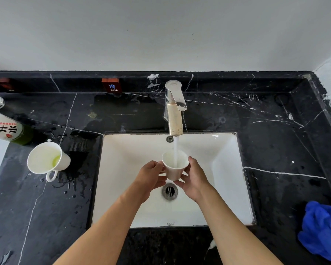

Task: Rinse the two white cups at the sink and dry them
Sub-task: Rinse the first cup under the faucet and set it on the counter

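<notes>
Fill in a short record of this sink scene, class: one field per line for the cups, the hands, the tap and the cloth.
cup under tap: white cup held upright over the sink, water stream running into it
left hand: left hand grips the cup's left side
right hand: right hand holds the cup's right side and base
second cup: white cup with handle on the counter, left of the sink, yellowish residue inside
tap: faucet running
cloth: blue cloth on the counter, right of the sink
</notes>
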